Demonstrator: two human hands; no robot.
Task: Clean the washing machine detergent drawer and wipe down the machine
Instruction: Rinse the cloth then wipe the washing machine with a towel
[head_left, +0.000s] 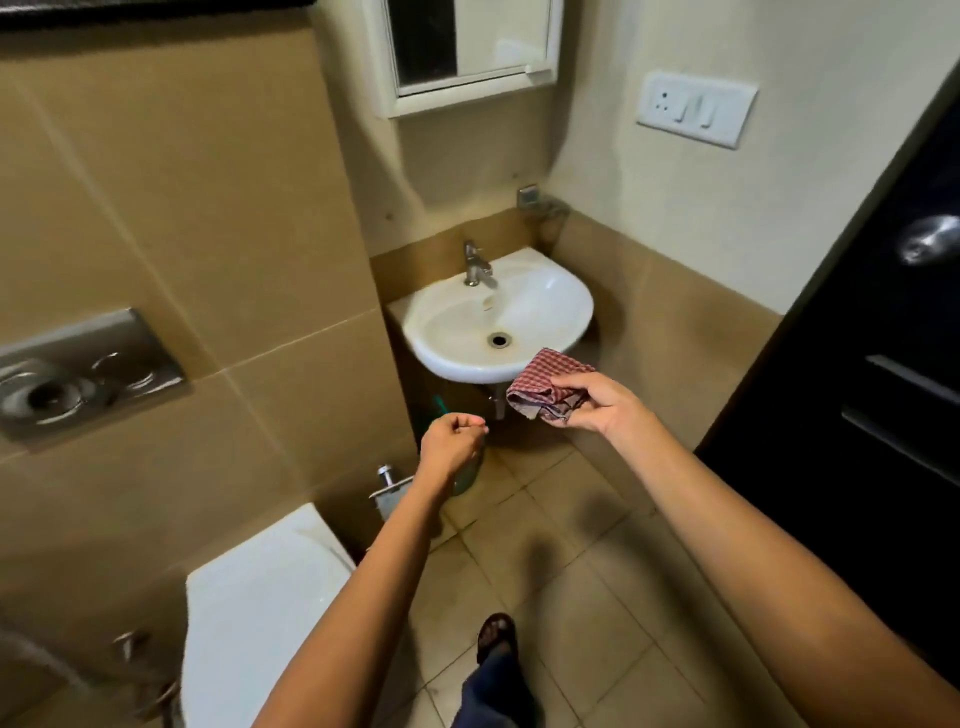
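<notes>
The left hand (451, 441) curls in front of a green stick (440, 402) and a teal container (469, 480); whether it grips either cannot be told (the fist covers where they would meet). The right hand (597, 402) pinches the checked cloth (540, 384), hiding part of it, and the cloth covers part of the basin's (452, 358) front rim. The toilet (260, 613) and a trouser leg (488, 691) run off the bottom edge, the dark door (857, 364) off the right, the mirror cabinet (472, 88) off the top. The flush plate (78, 369) is blurred.
</notes>
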